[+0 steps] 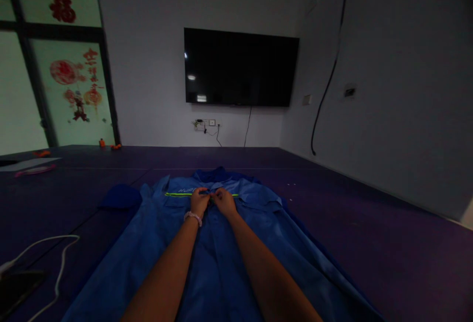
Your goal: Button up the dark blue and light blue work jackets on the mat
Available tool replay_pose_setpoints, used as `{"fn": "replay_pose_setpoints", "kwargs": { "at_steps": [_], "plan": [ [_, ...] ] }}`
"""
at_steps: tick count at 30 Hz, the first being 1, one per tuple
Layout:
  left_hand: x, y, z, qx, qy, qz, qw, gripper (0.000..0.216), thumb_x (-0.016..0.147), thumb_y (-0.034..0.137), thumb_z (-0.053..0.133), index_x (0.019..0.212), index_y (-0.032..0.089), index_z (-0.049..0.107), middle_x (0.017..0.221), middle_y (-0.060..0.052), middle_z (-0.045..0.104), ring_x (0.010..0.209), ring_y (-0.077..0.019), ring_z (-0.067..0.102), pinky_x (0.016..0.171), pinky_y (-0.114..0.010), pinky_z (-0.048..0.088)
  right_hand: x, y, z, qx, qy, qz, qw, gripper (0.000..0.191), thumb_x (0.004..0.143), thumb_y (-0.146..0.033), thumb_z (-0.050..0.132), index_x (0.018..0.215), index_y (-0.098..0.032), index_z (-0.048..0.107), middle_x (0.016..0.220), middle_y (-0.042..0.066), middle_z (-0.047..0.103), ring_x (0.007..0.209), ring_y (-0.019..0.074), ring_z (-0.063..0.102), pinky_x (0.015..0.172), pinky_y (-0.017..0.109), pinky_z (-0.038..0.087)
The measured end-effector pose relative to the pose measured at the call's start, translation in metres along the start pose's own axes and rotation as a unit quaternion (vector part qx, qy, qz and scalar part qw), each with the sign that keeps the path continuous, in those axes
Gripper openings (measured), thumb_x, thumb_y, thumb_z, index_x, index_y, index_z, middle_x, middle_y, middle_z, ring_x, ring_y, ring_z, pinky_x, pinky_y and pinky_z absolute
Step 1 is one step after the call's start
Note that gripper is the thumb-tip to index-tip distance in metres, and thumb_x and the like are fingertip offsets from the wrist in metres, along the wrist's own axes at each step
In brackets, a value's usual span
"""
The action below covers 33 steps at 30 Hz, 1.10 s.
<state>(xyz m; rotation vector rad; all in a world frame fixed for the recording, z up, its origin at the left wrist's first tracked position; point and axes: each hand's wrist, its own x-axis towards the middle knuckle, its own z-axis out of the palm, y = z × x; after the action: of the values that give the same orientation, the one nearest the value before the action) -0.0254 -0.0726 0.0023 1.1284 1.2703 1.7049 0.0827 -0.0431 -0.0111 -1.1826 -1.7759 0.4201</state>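
Observation:
A blue work jacket with a yellow-green reflective stripe lies spread flat on the dark floor, collar away from me. My left hand, with a pale beaded bracelet at the wrist, and my right hand meet at the jacket's front opening near the chest. Both hands have their fingers pinched on the front edges of the fabric, close together. What sits between the fingertips is too small to see.
A white cable loops on the floor at the left beside a dark object. A dark blue cloth lies left of the jacket. A black TV hangs on the far wall; a glass door stands at the left.

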Motion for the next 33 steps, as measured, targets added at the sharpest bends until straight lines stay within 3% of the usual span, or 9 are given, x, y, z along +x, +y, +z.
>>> {"fn": "replay_pose_setpoints", "kwargs": {
  "at_steps": [33],
  "plan": [
    [-0.002, 0.002, -0.002, 0.011, -0.043, 0.022, 0.999, 0.030, 0.059, 0.015, 0.064, 0.088, 0.014, 0.057, 0.053, 0.005, 0.056, 0.038, -0.0065, 0.047, 0.041, -0.017, 0.036, -0.003, -0.017, -0.005, -0.138, -0.019, 0.056, 0.989, 0.023, 0.088, -0.026, 0.041, 0.079, -0.015, 0.059, 0.077, 0.008, 0.065, 0.073, 0.0163, 0.059, 0.056, 0.023, 0.032]
  ]
}}
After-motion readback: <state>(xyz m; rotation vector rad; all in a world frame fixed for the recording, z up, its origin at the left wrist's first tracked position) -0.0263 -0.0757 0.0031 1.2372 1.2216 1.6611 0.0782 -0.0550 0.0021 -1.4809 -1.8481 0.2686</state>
